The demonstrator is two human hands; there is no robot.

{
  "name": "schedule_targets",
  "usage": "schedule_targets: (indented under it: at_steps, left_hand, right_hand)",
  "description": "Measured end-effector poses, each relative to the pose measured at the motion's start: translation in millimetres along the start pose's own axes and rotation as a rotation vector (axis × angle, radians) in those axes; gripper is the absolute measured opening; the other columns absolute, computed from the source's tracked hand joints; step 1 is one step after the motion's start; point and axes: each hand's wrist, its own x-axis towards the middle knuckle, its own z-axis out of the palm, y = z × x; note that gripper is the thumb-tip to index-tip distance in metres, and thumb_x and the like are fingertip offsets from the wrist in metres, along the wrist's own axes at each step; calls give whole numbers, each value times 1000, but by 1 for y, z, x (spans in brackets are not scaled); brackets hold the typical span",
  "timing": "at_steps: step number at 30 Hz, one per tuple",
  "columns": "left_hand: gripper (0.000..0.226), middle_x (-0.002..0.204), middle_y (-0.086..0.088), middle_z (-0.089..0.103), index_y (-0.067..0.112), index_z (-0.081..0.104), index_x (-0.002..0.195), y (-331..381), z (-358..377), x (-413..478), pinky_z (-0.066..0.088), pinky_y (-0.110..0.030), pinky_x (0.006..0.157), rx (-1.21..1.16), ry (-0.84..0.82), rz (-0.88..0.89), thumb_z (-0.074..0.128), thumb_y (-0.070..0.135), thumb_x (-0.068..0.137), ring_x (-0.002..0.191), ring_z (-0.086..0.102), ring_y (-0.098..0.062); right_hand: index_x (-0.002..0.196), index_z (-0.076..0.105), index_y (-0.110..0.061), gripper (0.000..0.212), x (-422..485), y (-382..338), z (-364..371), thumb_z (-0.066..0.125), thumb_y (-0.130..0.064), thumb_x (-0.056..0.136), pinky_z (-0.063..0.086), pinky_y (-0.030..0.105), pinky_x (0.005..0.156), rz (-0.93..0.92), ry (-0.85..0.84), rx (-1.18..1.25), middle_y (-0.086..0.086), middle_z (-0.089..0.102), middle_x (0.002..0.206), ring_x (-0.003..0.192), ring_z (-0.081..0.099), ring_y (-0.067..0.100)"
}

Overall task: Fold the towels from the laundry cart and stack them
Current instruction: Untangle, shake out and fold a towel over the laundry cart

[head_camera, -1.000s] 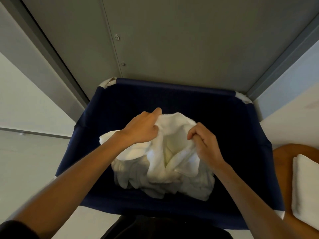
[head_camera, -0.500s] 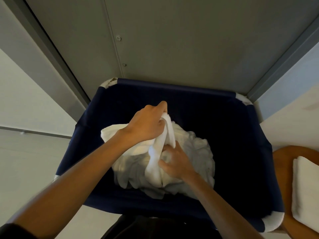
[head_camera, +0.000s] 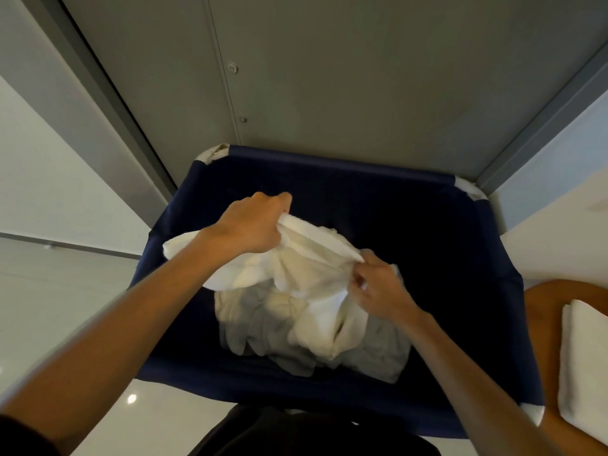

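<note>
The cart (head_camera: 329,164) stands directly in front of the person, its far rim close to the wall panel (head_camera: 362,77) behind it. A pile (head_camera: 260,327) of towels lies inside, toward the near side. Over the pile a towel (head_camera: 312,255) is held between both hands: the left hand (head_camera: 253,225) grips its farther, left part, and the right hand (head_camera: 378,284) pinches it nearer, on the right. Just right of the cart is a worktop (head_camera: 543,311) with a folded towel (head_camera: 585,357) on it. Floor (head_camera: 49,307) lies to the left.
</note>
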Motion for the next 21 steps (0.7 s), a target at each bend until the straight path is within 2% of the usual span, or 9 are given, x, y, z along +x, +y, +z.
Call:
schedule_targets:
  at_steps: [3,5,7,9,11,15,17,19,21]
  left_hand:
    - [24,86,0,52,17,46,111,-9,7,1,39,-29,61,232,-108,-66,54,10,90,77,55,-19]
    - [34,92,1,51,18,42,119,-6,15,-1,40,-30,68,284,-85,-44,57,14,88,81,53,-18]
    - [46,106,3,50,22,39,123,7,24,-5,40,-31,75,80,-70,74,62,22,84,87,50,-17]
    - [55,113,7,49,25,37,126,28,37,-8,43,-33,78,-167,-67,204,65,34,81,92,52,-14]
    - [43,107,6,53,23,40,121,44,52,-3,48,-32,72,-195,-16,282,60,37,85,88,57,-13]
    - [14,84,9,54,21,41,105,47,57,5,38,-17,54,-308,67,253,50,23,94,69,54,-8]
    - [10,76,13,50,21,43,94,43,56,5,38,-15,52,-391,69,221,51,16,94,64,50,-6]
    - [15,73,12,50,22,44,87,41,55,4,39,-13,54,-457,78,219,51,10,93,61,48,-6]
    - [17,71,11,49,24,43,87,39,53,3,37,-12,52,-504,76,194,50,9,92,59,47,-6]
  right_hand:
    - [62,55,1,19,4,-3,-25,57,-11,77,38,21,58,-111,67,25,-2,49,78,62,51,17]
    - [60,52,2,20,8,-13,-37,59,-5,77,37,17,55,-149,115,89,-3,47,72,61,48,16]
    - [61,52,1,18,11,-24,-42,60,0,77,38,16,57,-149,115,164,-5,49,72,66,49,16]
    - [65,53,-5,16,14,-34,-42,61,-4,79,40,15,59,-147,84,211,-4,54,76,66,52,12]
    - [72,55,-16,17,17,-40,-42,64,-8,83,45,15,62,-136,45,221,-5,58,81,68,56,7]
    - [69,56,-6,17,19,-41,-46,67,-1,81,43,13,61,-104,111,294,-2,56,76,67,53,8]
    - [71,58,-2,14,15,-40,-46,66,0,82,42,13,61,-89,110,356,0,56,76,66,52,6]
    - [75,60,-7,13,9,-37,-43,68,1,83,41,10,65,-72,71,441,-7,55,78,70,53,-2]
    - [83,60,-19,17,2,-30,-35,71,-7,79,41,10,75,-91,15,420,-14,53,86,82,54,-5]
